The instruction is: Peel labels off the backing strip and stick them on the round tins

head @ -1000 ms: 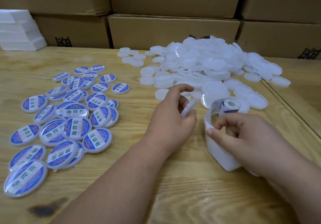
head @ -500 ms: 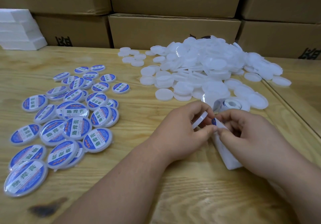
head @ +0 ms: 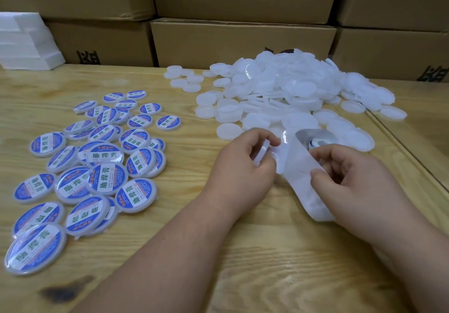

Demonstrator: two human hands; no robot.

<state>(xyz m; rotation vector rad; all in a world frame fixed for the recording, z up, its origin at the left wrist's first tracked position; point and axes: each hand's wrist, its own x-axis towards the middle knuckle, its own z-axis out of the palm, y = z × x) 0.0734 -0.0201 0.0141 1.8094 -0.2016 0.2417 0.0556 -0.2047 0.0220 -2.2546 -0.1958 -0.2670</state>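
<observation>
With the left hand [head: 239, 167] gripping a blank white tin [head: 261, 153] edge-on and the right hand [head: 352, 179] pinching the backing strip [head: 297, 167] just beside it, the label-transfer step seems underway; next, the label probably needs pressing flat onto the tin.

Wood-grain table [head: 267, 276], matt; white plastic tins [head: 286, 89] w/ glossy lids; glossy labelled tins [head: 107, 179] at 9 o'clock; matt cardboard boxes [head: 243, 40].

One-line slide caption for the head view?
Left hand holds a blank tin against the backing strip gripped by the right hand, labelled tins beside.
</observation>
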